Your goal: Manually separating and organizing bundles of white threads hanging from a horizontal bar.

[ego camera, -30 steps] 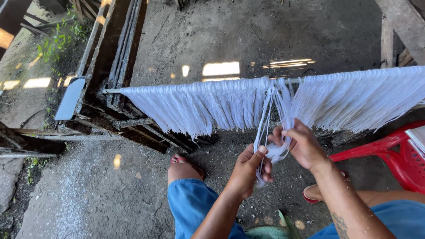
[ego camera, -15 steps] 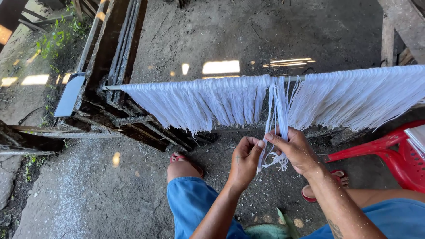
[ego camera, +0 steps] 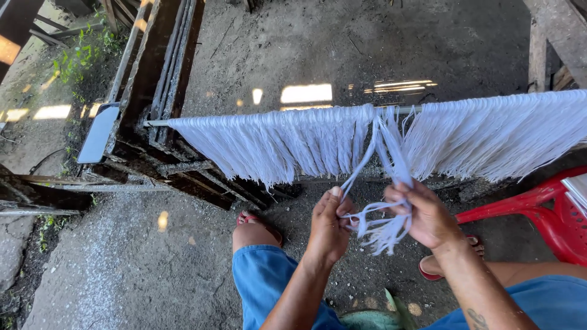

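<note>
White threads (ego camera: 379,140) hang in a long row from a thin rod (ego camera: 160,123) in front of you. Your left hand (ego camera: 328,227) and your right hand (ego camera: 427,215) sit close together, and each one pinches a small bunch of strands (ego camera: 382,229) pulled down from the middle of the row. Loose ends dangle between your hands. Just to your right is a red plastic chair (ego camera: 553,217). A flat grey slab (ego camera: 98,132) leans on the dark wooden frame (ego camera: 160,73) at the left.

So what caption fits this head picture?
Both hands, left hand and right hand, tie white threads hanging from a rod.
</note>
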